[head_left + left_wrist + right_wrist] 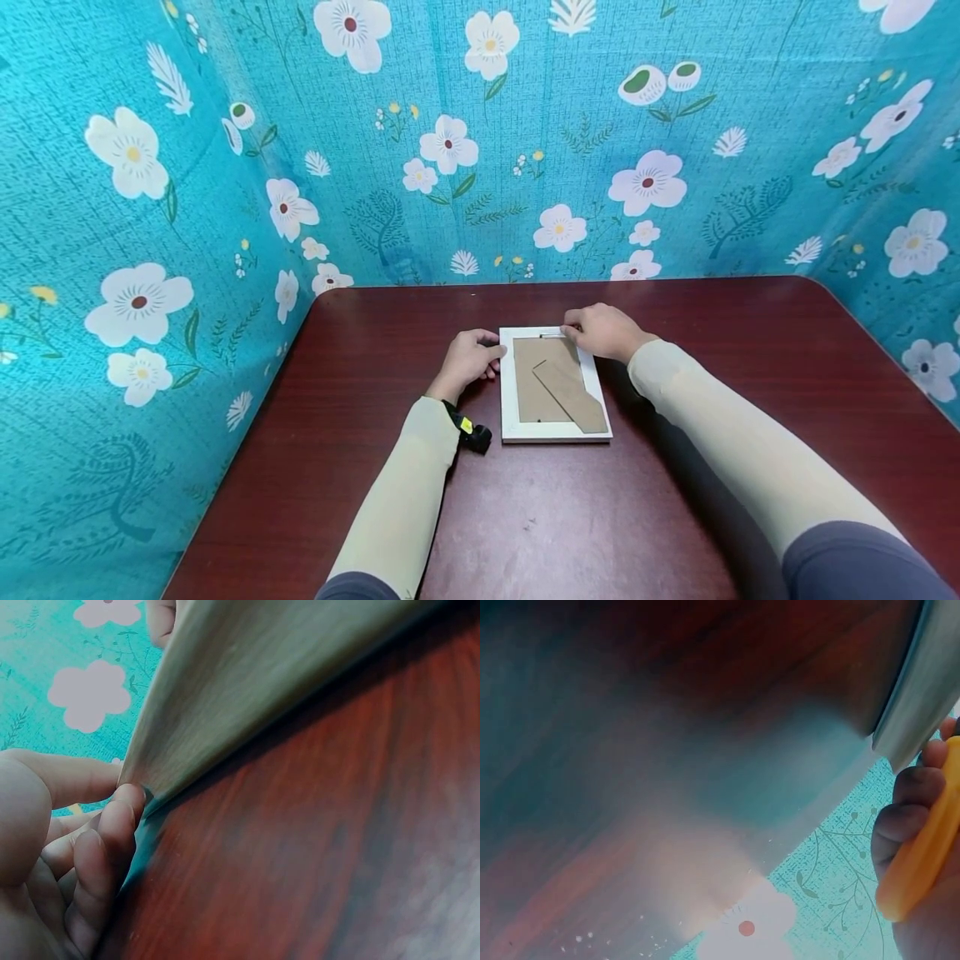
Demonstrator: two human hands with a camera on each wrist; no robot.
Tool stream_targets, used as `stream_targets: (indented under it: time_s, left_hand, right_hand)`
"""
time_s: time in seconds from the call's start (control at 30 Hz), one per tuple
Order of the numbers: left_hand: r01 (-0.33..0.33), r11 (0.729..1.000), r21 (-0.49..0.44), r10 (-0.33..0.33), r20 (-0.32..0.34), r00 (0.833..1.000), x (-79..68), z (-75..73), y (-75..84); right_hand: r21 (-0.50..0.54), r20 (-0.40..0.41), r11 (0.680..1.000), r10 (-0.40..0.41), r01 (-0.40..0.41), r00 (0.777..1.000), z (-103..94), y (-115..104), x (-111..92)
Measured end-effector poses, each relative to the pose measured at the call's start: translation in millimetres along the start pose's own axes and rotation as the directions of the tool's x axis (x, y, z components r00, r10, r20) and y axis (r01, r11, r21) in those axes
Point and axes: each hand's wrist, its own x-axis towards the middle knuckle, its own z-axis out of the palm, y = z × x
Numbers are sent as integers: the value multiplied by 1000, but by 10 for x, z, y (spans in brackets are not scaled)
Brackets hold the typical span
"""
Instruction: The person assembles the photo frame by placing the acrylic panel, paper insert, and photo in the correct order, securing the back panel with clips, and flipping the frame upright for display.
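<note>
A white picture frame [510,392] lies face down on the table, its brown backing board [536,400] and angled stand leg [581,392] facing up. At its upper left side my left hand [467,362] pinches the edge between thumb and fingers; the left wrist view shows the fingertips right at the frame's corner [161,761]. My right hand [603,331] is over the top right corner and grips a yellow-handled screwdriver [922,847]. Its thin shaft [552,336] points left along the frame's top edge. Most of the handle is hidden by the hand in the head view.
The dark red wooden table [390,500] extends around the frame on all sides. Blue flowered cloth [420,208] hangs behind the far edge and along the left and right sides. A black wrist camera [474,435] sits on my left wrist, close beside the frame.
</note>
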Motion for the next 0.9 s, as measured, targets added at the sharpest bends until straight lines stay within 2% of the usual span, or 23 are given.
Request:
stream_targets:
  time_s: [0.2,0.37,0.6,0.9]
  left_hand:
    - [-4,1000,-10,4,15,1000,12,-24,26]
    - [-22,1000,-15,22,4,1000,20,-60,48]
    - [-4,1000,8,4,10,1000,29,-37,-17]
    - [-18,1000,-2,18,13,1000,3,-13,-9]
  right_hand:
    - [2,20,1000,6,-6,1000,-1,-3,19]
    - [15,27,999,-46,46,999,10,-13,17]
    - [69,58,996,-51,47,997,81,-2,-22]
    - [-2,2,998,-59,59,998,102,17,-71]
